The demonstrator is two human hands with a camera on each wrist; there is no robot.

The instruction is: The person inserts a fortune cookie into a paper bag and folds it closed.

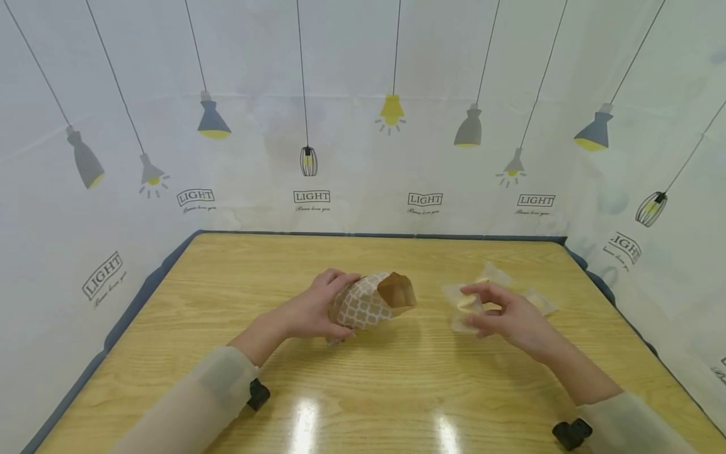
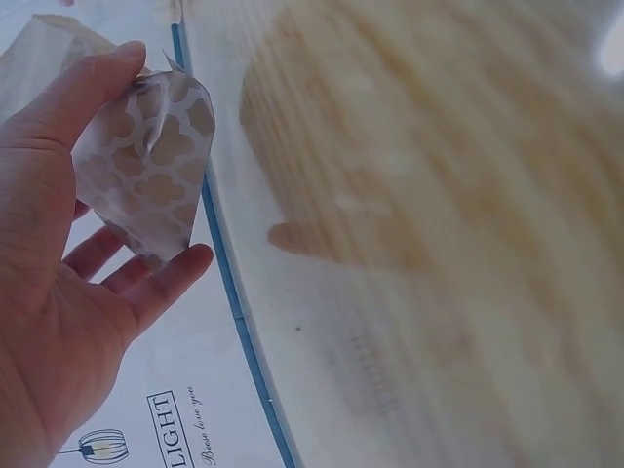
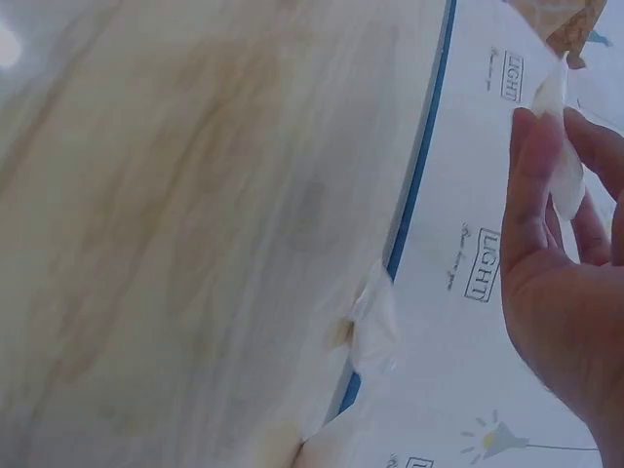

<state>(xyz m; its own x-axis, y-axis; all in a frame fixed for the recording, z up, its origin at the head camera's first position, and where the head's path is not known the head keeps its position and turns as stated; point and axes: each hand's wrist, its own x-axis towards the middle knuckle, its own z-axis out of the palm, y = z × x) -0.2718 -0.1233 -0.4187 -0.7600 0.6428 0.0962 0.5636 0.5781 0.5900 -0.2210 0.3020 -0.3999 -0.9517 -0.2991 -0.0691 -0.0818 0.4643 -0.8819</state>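
In the head view my left hand (image 1: 311, 309) grips a brown paper bag (image 1: 363, 306) printed with a white lattice pattern. The bag lies tilted, its mouth facing right toward my other hand. Fingers and thumb sit on opposite sides of the bag (image 2: 146, 156) in the left wrist view. Over the table's right part, my right hand (image 1: 518, 321) pinches a small translucent packet (image 1: 466, 306) with something pale yellow inside. The right wrist view shows that packet (image 3: 565, 180) upright between thumb and fingers. What the packets contain is too blurred to tell.
More translucent packets lie around my right hand: one packet (image 1: 495, 274) behind it, another packet (image 1: 541, 302) to its right. The wooden table (image 1: 238, 271) has a dark blue edge. A white sheet (image 1: 351, 145) printed with lamps stands upright around its back and sides.
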